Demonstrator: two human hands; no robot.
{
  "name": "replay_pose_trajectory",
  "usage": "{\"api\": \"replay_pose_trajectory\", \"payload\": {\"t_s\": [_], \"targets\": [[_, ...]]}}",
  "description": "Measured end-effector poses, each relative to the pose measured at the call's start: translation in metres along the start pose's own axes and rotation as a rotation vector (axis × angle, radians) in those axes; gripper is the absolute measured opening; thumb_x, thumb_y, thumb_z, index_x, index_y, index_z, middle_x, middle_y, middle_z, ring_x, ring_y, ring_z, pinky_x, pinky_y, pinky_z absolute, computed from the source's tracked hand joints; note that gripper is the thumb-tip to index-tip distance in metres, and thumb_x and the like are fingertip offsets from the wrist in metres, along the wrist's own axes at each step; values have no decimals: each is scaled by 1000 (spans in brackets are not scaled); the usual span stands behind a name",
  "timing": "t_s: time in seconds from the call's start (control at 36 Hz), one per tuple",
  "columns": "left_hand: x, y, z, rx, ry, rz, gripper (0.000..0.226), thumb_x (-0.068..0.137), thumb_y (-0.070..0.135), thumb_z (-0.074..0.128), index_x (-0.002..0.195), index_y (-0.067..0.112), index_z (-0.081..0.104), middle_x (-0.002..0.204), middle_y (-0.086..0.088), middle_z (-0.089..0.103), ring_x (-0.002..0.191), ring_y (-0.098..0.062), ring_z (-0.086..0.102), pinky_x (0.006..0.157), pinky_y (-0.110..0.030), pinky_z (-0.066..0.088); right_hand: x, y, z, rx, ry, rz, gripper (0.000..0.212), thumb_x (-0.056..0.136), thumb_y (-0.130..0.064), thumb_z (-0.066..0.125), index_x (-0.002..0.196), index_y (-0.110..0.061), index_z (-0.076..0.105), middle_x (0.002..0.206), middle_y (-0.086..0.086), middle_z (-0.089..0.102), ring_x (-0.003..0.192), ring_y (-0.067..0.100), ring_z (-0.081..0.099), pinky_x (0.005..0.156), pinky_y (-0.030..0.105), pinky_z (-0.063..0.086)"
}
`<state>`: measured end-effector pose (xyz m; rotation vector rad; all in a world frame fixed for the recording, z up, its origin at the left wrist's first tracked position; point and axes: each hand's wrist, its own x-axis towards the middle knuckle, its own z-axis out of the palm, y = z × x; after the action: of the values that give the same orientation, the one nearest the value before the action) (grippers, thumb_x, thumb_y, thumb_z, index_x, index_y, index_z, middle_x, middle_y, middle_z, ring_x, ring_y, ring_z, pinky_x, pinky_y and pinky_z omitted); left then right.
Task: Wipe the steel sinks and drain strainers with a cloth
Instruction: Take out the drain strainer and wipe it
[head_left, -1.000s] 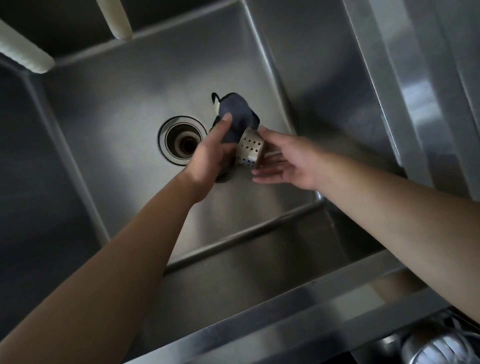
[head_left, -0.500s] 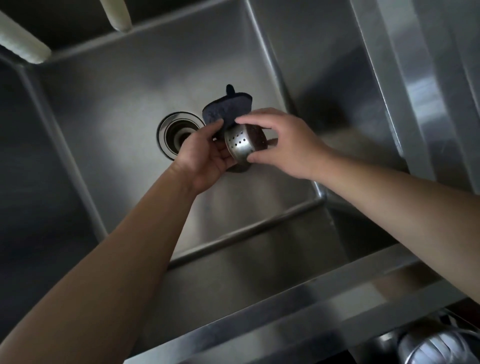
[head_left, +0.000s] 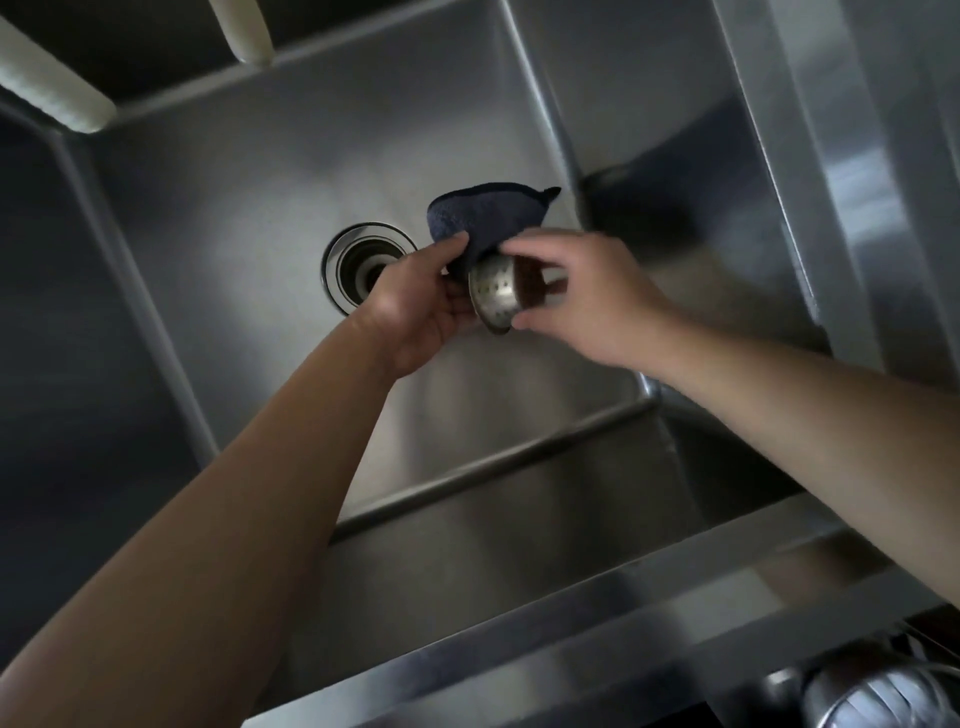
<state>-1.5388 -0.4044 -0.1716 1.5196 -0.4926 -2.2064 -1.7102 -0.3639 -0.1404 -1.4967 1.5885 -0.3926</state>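
Observation:
Both my hands are over the middle of the steel sink (head_left: 218, 218). My left hand (head_left: 415, 306) grips a dark blue cloth (head_left: 483, 213), which bunches above my fingers. The cloth presses against a perforated steel drain strainer (head_left: 493, 293). My right hand (head_left: 587, 296) holds the strainer by its rim, fingers curled over the top, with the strainer's open side turned to the right. The open drain hole (head_left: 363, 267) lies in the sink floor just left of my left hand, with no strainer in it.
Two white bars (head_left: 52, 88) cross the far top left above the sink. A steel ledge and wall (head_left: 831, 182) run down the right side. The sink's front rim (head_left: 597, 613) runs along the bottom. A shiny round metal object (head_left: 883, 696) sits at the bottom right.
The strainer has been turned in my right hand, its holed bottom now facing left against the cloth. The cloth has shifted to the right above it. Both hands stay at the same spot.

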Motion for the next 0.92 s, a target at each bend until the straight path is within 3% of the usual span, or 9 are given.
{"api": "replay_pose_trajectory", "payload": {"t_s": [0.06,0.14,0.22,0.28,0.39,0.47,0.61,0.75,0.92], "targets": [[-1,1,-5,-13,-22,-38,32,105,26,45,118,3,62,92,-15,73,80,-26,73,75,-38,62,-6,1,1,-139,-67,-215,65,72,2,81,134,-10,61,139,0,59,128,16,55,111,26,38],[-2,-1,-10,-27,-57,-43,33,104,26,45,121,2,61,96,-15,73,84,-26,73,83,-40,61,-11,2,1,-136,-80,-193,70,73,-2,82,138,-14,56,144,-3,53,131,14,52,112,30,39],[-5,-6,-8,-23,-57,4,28,104,24,46,114,4,64,92,-11,75,81,-23,73,76,-35,61,-14,-5,3,19,-15,186,70,70,-36,89,131,-25,57,128,-18,56,114,3,57,97,24,49],[-6,-10,-5,3,-39,50,28,104,23,46,117,5,63,96,-10,74,84,-22,70,80,-35,57,-13,-10,1,399,-72,529,58,68,-52,86,110,-19,65,111,-9,69,98,12,68,80,33,60],[-12,-19,2,64,-52,111,25,104,23,44,114,9,63,96,-6,73,84,-20,69,78,-32,55,-6,-11,-2,750,-106,781,43,74,-31,86,105,-6,71,101,20,75,92,37,73,67,42,63],[-13,-24,6,-17,-22,68,25,104,23,44,113,8,62,90,-9,74,76,-22,70,75,-34,57,-7,-10,4,575,-26,609,37,71,-15,88,103,-7,71,101,15,75,92,30,74,78,42,62],[-14,-38,3,-234,14,-188,34,105,24,37,101,3,63,85,-14,69,74,-26,68,67,-38,58,-24,-26,3,-327,-242,-254,60,73,1,77,129,-15,63,128,1,63,116,26,57,101,42,44],[-22,-64,-10,-31,-15,-404,28,105,23,39,111,8,62,85,-10,72,78,-24,69,68,-36,60,-10,-46,-16,-303,-196,-185,63,67,-13,85,121,-30,58,123,-1,57,108,24,58,95,38,47],[-38,-67,-58,670,131,-470,21,100,32,51,94,14,61,85,-7,69,69,-21,67,59,-31,57,25,-42,-6,-52,-21,155,60,61,-20,84,113,-31,55,119,4,59,100,25,61,73,30,47]]}}
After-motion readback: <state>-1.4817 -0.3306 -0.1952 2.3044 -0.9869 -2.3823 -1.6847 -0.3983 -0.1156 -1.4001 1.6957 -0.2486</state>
